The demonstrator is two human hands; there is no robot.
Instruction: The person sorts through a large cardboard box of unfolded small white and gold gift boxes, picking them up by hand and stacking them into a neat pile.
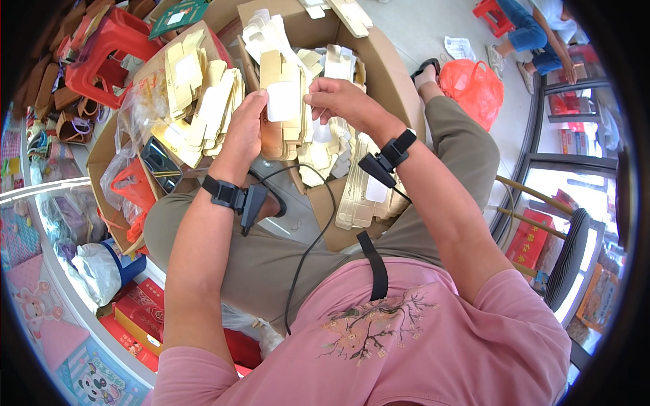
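A flattened gold box (292, 125) with a white window panel (281, 102) is held upright in front of me, above an open cardboard carton. My left hand (245, 132) grips its left edge, thumb toward the window. At the opposite edge my right hand (344, 103) has its fingers curled in, thumb and forefinger pinched against the rim. Below and behind it lie more flattened gold boxes (323, 159) in the carton (379, 51). A stack of similar gold boxes (218, 101) rests to the left of my left hand.
A box with plastic bags (112, 159) stands at the left, near red stools (112, 51). More gold boxes (362, 186) lie between my knees. A black cable (315, 237) crosses my lap. An orange-red bag (472, 93) sits beyond my right foot; another person (542, 34) is at upper right.
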